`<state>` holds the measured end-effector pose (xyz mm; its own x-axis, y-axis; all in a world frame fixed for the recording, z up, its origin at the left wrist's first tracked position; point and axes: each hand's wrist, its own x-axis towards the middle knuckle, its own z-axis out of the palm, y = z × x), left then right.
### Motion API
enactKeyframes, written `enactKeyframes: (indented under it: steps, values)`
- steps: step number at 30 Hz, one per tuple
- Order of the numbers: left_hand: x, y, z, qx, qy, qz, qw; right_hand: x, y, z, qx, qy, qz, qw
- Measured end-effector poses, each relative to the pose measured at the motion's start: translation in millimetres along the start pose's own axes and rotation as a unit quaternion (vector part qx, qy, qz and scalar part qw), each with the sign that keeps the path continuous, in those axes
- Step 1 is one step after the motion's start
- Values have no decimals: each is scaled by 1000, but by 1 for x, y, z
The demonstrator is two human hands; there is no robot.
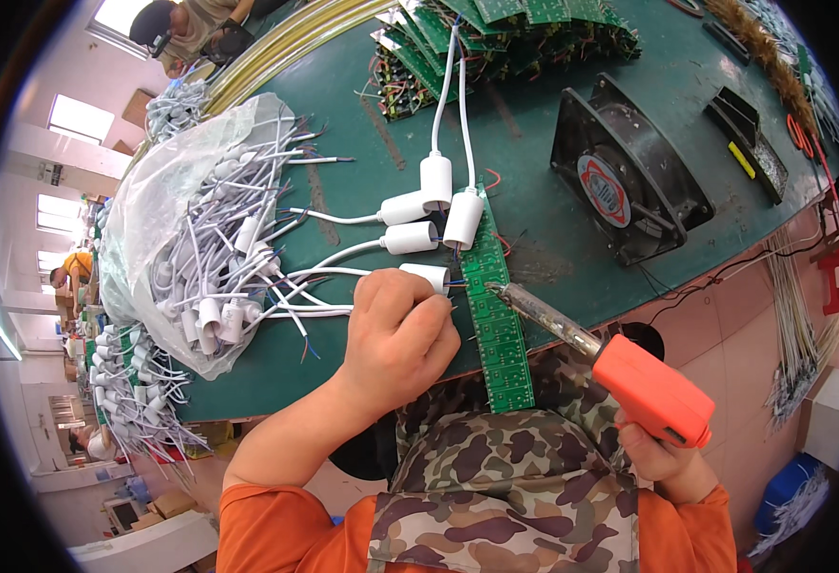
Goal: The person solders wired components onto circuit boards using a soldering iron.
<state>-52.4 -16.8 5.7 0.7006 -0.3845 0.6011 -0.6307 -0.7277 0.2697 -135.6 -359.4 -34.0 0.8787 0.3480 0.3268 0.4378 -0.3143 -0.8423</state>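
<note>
While your left hand (396, 334) pinches the white lamp socket (426, 277) at the green circuit strip (494, 315), keep the soldering gun (620, 372), gripped by your right hand (663, 458), steady at the wire joint.

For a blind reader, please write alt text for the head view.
The left hand holds a white wired connector against a green circuit board strip; the right hand aims an orange soldering gun at it, on a green workbench.

Lighting: bright, even daylight; windows (81, 116) at upper left blown out white. Shadows: soft, short, on the green table (534, 191). Glare: mild sheen on the plastic bag (167, 191). Focus: sharp centrally. Distortion: strong fisheye bending, black vignette around rim.
</note>
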Motion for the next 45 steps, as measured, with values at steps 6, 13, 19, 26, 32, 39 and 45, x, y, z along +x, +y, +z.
enactKeyframes:
  steps: [6, 13, 19, 26, 32, 39, 45]
  values:
    - [4, 2, 1, -39, -21, 39, 998, -2, 0, 0, 6, 1, 27, 1000]
    - [0, -2, 7, -58, 1, 46, 997, 1, 2, 0, 15, 2, 10, 1000]
    - [1, -3, 13, -32, 25, 33, 999, 7, -1, 0, 33, -2, 12, 999]
    - [-1, -3, 14, -51, -3, 29, 998, 13, -3, 0, 34, -14, 10, 999]
    - [-1, -2, 13, -38, -10, 30, 999, 21, -3, 2, 43, -19, -36, 998]
    - [1, -1, 12, -25, -8, 33, 999, 29, -4, 4, 33, -11, -57, 998]
    - [1, -1, 12, -14, -7, 34, 999, 34, -5, 4, 39, -9, -72, 997]
